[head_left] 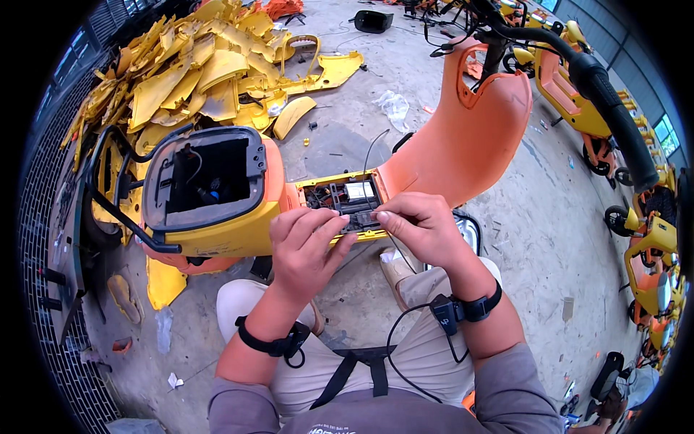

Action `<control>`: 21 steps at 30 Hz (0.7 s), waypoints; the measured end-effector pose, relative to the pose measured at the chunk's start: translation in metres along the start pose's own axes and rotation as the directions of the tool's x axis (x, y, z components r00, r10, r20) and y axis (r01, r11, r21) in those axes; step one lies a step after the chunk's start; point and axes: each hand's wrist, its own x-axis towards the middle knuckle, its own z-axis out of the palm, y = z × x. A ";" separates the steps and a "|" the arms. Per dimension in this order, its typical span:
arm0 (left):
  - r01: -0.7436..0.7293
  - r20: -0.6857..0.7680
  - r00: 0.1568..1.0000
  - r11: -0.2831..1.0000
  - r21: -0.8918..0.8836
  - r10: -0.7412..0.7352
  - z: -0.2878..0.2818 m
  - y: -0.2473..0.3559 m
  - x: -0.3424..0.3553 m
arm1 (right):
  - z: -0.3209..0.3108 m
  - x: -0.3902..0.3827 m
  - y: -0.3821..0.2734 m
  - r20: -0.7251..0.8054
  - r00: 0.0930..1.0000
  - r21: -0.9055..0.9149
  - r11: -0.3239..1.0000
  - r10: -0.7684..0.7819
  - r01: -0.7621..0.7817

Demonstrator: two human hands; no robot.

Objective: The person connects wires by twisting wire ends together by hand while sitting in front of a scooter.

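Observation:
An orange and yellow scooter body lies across in front of me. In its middle is an uncovered compartment (309, 186) with a yellow rim, packed with wires and dark parts around a white-labelled box (359, 190). My right hand (425, 230) pinches a thin dark cable (366, 155) over the compartment's near right side. One length of this cable rises above the compartment, and another hangs below the hand. My left hand (303, 242) is at the near left edge, its fingers curled and the thumb close to the index finger. Whatever lies between those fingertips is too small to name.
Left of the compartment is the scooter's open black seat bucket (155, 206). An orange front panel (463, 137) and a black handlebar grip (614, 108) stand to the right. Yellow panels (195, 72) are heaped behind, and several scooters (654, 242) line the right side.

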 end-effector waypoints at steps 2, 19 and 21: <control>-0.010 -0.012 1.000 0.997 0.074 0.011 0.001 0.004 0.000 | 0.001 0.000 -0.001 0.009 1.000 0.025 1.000 0.010 -0.010; 0.024 0.055 0.998 0.998 0.062 -0.027 0.005 0.009 -0.002 | 0.006 -0.004 -0.009 0.147 0.968 0.215 0.949 0.202 -0.230; 0.073 0.092 0.993 0.997 0.024 -0.075 0.005 0.009 -0.003 | 0.007 -0.004 -0.009 0.114 0.970 0.208 0.949 0.216 -0.236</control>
